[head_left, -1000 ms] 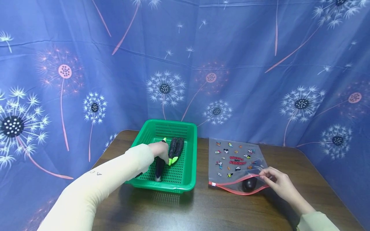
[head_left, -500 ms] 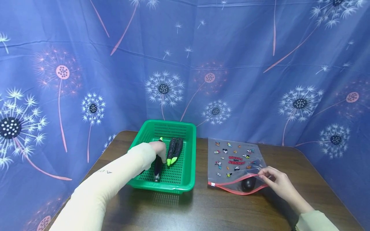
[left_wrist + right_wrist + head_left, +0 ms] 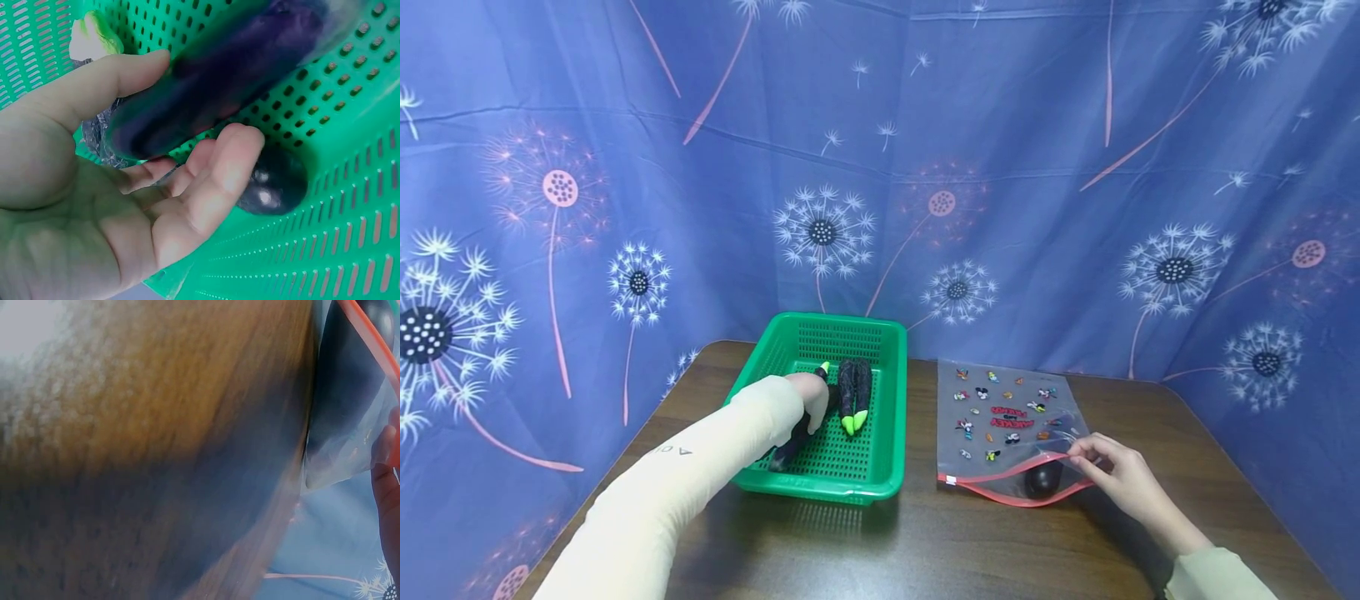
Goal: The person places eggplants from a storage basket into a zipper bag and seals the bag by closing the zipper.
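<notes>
Down into the green plastic basket (image 3: 850, 490) goes the left arm, all slots and perforations around it, and there's the left hand (image 3: 808, 396), palm inward, beside a dark purple eggplant (image 3: 219, 81)! Smooth, long, glossy skin on that one, a blunt rounded end between thumb and fingers. The thumb lies along its side, the fingers bend loosely below; whether they have closed on it, the pictures can't tell. Just below the fingertips in the left wrist view, a shiny, rounded dark object (image 3: 281, 184) catches the light. Right of the hand in the head view, still inside the basket, two crinkly dark eggplants (image 3: 854, 385) lie side by side, bright green tips facing the near rim.

Over to the right: a clear, thin plastic bag (image 3: 951, 437) flat on the wood-grain table (image 3: 970, 550), red-edged mouth gaping, white slider (image 3: 951, 480) at its left corner. Upside-down red lettering reads "Mickey and Friends", with little coloured cartoon figures scattered about. Just inside the mouth sits a smooth, glossy dark eggplant (image 3: 1045, 481). And the right hand (image 3: 1120, 475) has the bag's red edge pinched between thumb and forefinger, forearm slanting in from the near right corner. Dark letters mark the cream left sleeve (image 3: 700, 454), too partial to read. Behind it all, dandelions cover a creased blue cloth (image 3: 1037, 250).
</notes>
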